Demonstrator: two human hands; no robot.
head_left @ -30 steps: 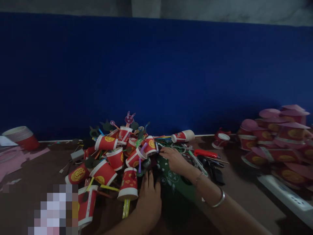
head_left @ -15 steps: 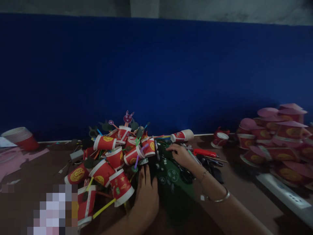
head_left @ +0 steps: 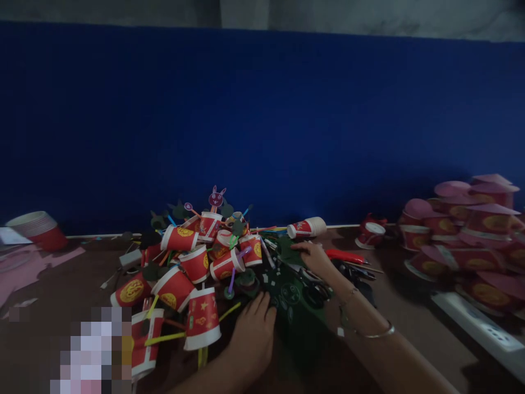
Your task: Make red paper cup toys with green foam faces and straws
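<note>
My left hand (head_left: 255, 327) rests with its fingers stretched forward and fairly flat over the left edge of a dark green sheet (head_left: 301, 328). A pale rabbit-like face (head_left: 291, 294) is drawn on that sheet. Just beyond my left fingertips lies a dark green cutout (head_left: 247, 282). My right hand (head_left: 315, 258) is farther forward, its index finger stretched to the left over a dark green piece (head_left: 286, 249); its thumb side is partly hidden. Scissors (head_left: 314, 294) with dark handles lie below my right wrist. Left of my left hand stands a red paper cup (head_left: 202, 319), upside down.
Red paper cups with straws and rabbit cutouts (head_left: 216, 198) are heaped at left. A nested cup stack (head_left: 307, 227) lies at the back. Pink-topped cups (head_left: 488, 224) and a white power strip (head_left: 478, 320) are at right. A blue panel (head_left: 262, 126) stands behind the table.
My left hand has drawn back slightly and to the right, uncovering the green cutout. The nearby red cup has tipped more upright. My right index finger now points out more distinctly.
</note>
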